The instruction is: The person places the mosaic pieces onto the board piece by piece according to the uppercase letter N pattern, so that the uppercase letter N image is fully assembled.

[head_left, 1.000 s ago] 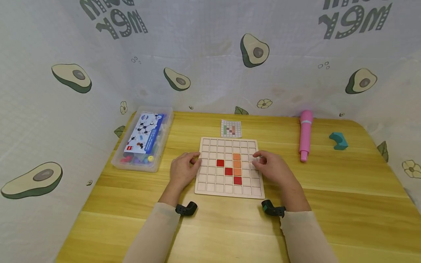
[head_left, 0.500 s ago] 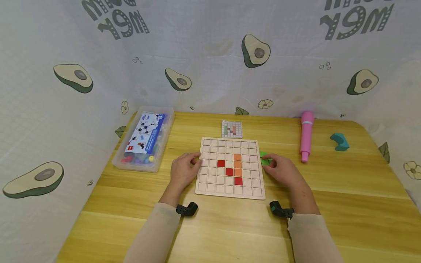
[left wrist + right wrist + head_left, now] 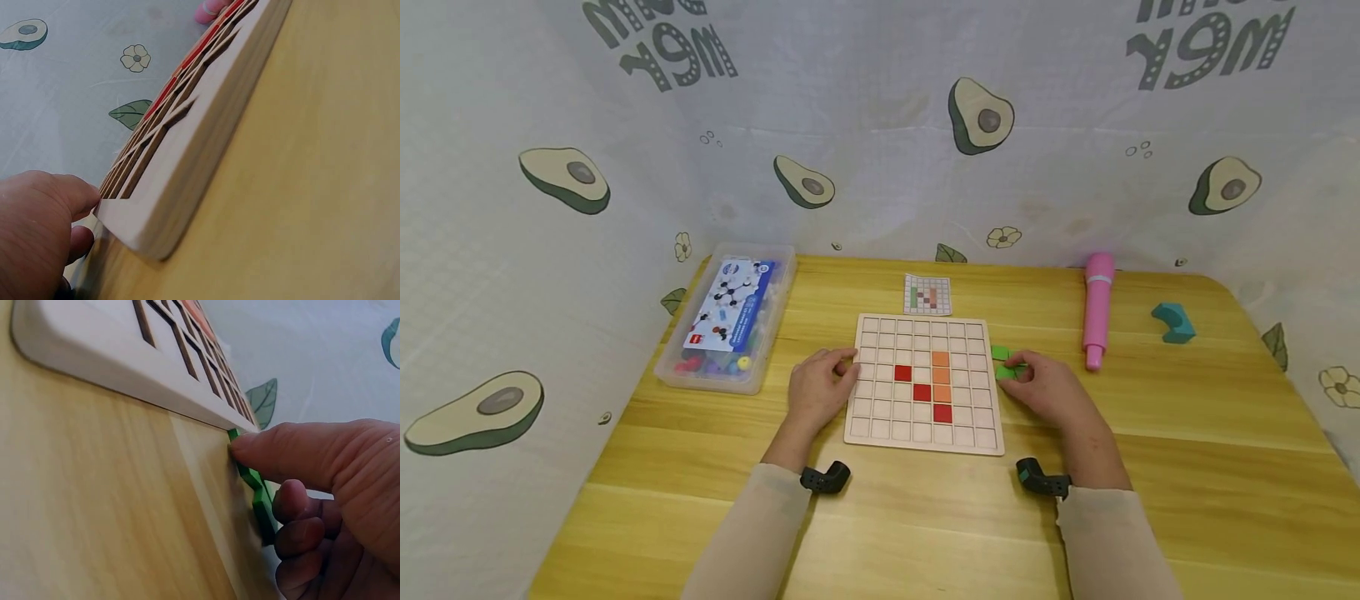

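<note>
A pale wooden grid board [image 3: 882, 427] lies on the table, with red squares [image 3: 921, 392] and orange squares [image 3: 941, 375] set in its cells. My left hand [image 3: 817, 388] rests at the board's left edge, thumb and index finger apart and touching the rim. Right of the board, several green square tiles [image 3: 1000, 352] lie on the table. My right hand [image 3: 1047, 387] is over them, pinching at a green tile [image 3: 264, 515] with thumb and index finger. In the right wrist view the thumb lies against the green; the index fingertip is hidden behind it.
A small printed pattern card [image 3: 927, 295] lies behind the board. At the left stands a clear plastic box [image 3: 748, 382] with a labelled lid. A pink marker-shaped stick [image 3: 1097, 312] and a teal curved block [image 3: 1173, 322] lie at the back right. A patterned cloth hangs behind.
My right hand has moved right, off the board's right edge, and green tiles now show beside the board, slightly spread apart. The left hand and the board have stayed put.
</note>
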A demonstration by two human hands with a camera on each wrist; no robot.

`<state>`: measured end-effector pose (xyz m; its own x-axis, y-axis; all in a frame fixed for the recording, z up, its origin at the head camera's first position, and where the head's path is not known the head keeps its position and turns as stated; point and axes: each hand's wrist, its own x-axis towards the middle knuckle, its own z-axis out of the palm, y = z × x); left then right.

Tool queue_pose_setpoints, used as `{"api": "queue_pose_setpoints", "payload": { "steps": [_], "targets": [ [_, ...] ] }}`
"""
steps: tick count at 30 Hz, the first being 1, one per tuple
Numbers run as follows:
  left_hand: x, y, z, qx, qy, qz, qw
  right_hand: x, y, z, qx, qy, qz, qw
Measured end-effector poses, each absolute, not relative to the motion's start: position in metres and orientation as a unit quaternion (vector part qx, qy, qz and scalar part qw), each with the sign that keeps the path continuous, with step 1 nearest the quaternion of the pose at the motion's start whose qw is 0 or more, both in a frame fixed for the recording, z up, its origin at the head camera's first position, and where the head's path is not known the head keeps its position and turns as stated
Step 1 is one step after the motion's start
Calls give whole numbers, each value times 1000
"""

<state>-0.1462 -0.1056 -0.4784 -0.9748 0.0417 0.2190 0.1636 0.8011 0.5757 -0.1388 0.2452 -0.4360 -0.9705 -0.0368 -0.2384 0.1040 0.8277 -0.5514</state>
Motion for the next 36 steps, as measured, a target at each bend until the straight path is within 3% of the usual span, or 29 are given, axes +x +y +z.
{"api": "queue_pose_setpoints", "payload": {
  "steps": [10, 36],
  "targets": [
    [-146, -107, -480, -51, -946, -308, 92, -137, 252, -436, 20, 945, -296, 137],
    [-146, -106, -479, -51, -946, -308, 92, -136, 232, -426, -15, 943, -313, 115]
  ]
}}
